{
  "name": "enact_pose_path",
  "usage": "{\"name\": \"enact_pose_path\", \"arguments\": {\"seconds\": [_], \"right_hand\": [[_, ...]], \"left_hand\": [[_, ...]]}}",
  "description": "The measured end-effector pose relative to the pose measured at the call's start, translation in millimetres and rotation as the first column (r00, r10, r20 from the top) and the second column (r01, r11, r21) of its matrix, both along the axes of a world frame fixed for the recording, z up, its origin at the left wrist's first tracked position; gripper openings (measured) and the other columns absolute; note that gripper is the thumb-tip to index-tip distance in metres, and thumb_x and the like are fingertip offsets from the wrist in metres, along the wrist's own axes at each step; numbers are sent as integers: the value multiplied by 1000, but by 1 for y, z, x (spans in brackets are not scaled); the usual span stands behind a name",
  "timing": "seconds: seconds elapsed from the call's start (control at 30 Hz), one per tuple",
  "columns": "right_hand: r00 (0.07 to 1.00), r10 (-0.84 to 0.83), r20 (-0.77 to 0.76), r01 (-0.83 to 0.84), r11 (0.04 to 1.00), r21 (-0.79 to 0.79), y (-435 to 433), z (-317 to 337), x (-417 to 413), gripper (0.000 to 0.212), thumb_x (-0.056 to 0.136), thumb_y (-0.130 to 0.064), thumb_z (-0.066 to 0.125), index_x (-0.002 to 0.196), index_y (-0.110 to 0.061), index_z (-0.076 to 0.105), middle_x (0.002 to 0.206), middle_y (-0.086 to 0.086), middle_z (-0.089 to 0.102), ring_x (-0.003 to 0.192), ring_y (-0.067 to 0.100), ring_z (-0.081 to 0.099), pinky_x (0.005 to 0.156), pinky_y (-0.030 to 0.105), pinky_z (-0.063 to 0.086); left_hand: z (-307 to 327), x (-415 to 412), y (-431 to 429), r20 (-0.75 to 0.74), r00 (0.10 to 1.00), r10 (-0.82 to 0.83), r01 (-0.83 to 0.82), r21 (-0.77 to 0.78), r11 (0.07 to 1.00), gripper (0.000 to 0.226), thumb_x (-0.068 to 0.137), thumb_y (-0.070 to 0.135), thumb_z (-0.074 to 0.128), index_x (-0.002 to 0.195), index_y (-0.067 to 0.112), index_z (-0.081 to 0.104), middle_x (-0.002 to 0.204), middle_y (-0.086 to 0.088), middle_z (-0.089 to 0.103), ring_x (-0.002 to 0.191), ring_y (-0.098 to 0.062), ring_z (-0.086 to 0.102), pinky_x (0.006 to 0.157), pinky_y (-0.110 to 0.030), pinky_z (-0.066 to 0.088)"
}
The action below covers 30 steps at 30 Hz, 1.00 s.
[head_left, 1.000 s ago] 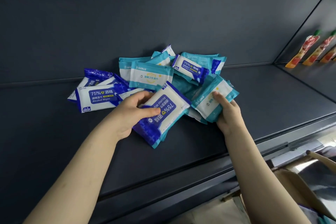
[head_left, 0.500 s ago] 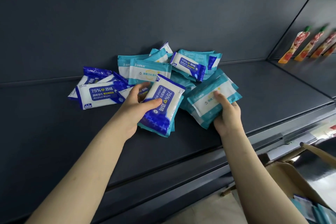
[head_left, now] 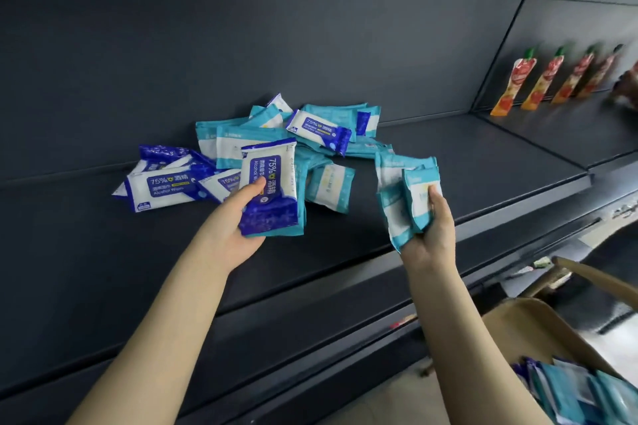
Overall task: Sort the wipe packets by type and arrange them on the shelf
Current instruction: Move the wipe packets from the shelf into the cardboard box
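Change since earlier frames: both hands have lifted clear of the heap; the right-hand bundle has swung out to the right and now stands apart from the pile, and the left-hand stack has turned upright.
Wipe packets, location: a mixed pile point(head_left: 303, 134) lies on the dark shelf point(head_left: 483, 162) toward its back wall, teal and blue types overlapping; a small group of blue alcohol packets point(head_left: 162, 186) lies at the pile's left edge.
Left hand point(head_left: 238, 217): fingers clenched around a stack with a blue alcohol packet point(head_left: 271, 183) on top and at least one teal packet beneath it, thumb across the printed face.
Right hand point(head_left: 431, 228): fingers grasping a bundle of teal packets point(head_left: 404, 193), held on edge above the shelf.
Handling, judged: packets appear light, soft and pliant, with glossy film that could slide within a stack.
Grip point, judged: pinch across the flat faces near the middle, thumb opposing the fingers; avoid the crimped end seams, which offer little purchase.
Sorting status, judged: early; most of the pile is unsorted, and the left stack holds both types.
Surroundings: a cardboard box point(head_left: 518, 328) at lower right holds more packets; a row of red-and-orange pouches point(head_left: 514, 83) stands on the adjoining shelf section.
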State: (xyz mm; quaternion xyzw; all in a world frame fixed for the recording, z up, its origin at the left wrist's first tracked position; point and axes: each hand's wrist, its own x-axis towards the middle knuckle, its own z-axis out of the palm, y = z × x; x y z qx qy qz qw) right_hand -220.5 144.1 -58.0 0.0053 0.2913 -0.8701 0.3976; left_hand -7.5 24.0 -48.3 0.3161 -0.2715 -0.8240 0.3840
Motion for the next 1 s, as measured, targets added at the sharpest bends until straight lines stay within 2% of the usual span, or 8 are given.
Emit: {"name": "enact_pose_path", "arguments": {"seconds": [0.1, 0.13, 0.27, 0.4, 0.6, 0.73, 0.9, 1.0], "right_hand": [[999, -14, 39, 15, 1000, -25, 30, 6, -13, 36, 99, -21, 55, 132, -9, 59, 120, 13, 71, 113, 29, 67, 91, 48, 56], [998, -19, 61, 21, 999, -35, 42, 8, -18, 37, 98, -20, 56, 134, -8, 57, 123, 14, 69, 115, 31, 65, 92, 49, 56], [997, 4, 77, -8, 999, 50, 96, 16, -31, 34, 97, -22, 60, 128, -9, 59, 118, 15, 71, 96, 25, 72, 57, 40, 61], [998, 40, 39, -46, 985, 166, 164, 14, -51, 21, 95, -25, 63, 111, -12, 62, 86, 8, 77, 68, 22, 75, 48, 37, 57], [994, 67, 84, -87, 959, 269, 264, -15, -93, 20, 91, -24, 61, 107, -11, 61, 89, 12, 75, 82, 28, 70, 78, 45, 56], [991, 14, 129, -58, 939, 340, 313, -42, -127, 16, 92, -12, 54, 107, -9, 60, 88, 11, 76, 70, 27, 74, 62, 42, 62], [943, -195, 270, 105, 943, 317, 346, -82, -161, 27, 96, -11, 60, 122, -8, 60, 96, 12, 76, 83, 24, 75, 87, 46, 55], [926, -225, 302, 118, 936, 333, 361, -102, -185, 13, 99, -19, 55, 107, -11, 62, 85, 10, 77, 77, 23, 74, 79, 45, 57]], "left_hand": [[4, -23, 29, 2, 1000, -6, 6, -22, 1000, 39, 85, 17, 70, 123, 16, 64, 107, -6, 75, 97, -21, 73, 87, -39, 55], [6, -32, 41, 8, 1000, -20, 20, -38, 999, 38, 86, 17, 69, 124, 16, 64, 106, -6, 75, 95, -21, 73, 86, -39, 56], [10, -64, 89, 50, 996, -80, 84, -76, 994, 35, 90, 22, 66, 125, 17, 62, 106, -6, 75, 92, -21, 74, 80, -41, 58], [10, -99, 145, 85, 984, -159, 169, -117, 979, 27, 93, 23, 63, 120, 22, 64, 102, -3, 76, 86, -18, 74, 73, -37, 61], [-21, -159, 227, 190, 937, -293, 317, -109, 942, 27, 89, 28, 68, 115, 25, 63, 107, -5, 74, 91, -20, 73, 70, -37, 56], [-46, -200, 267, 232, 901, -368, 405, -142, 903, 49, 75, 26, 74, 122, 29, 62, 113, -4, 73, 97, -22, 71, 70, -39, 57], [-76, -254, 291, 256, 851, -459, 488, -63, 870, 35, 71, 22, 72, 106, 21, 66, 93, -4, 76, 76, -18, 73, 62, -32, 60], [-100, -289, 294, 294, 815, -500, 517, 22, 856, 43, 72, 27, 74, 114, 20, 65, 101, -6, 75, 86, -21, 73, 71, -37, 57]]}}
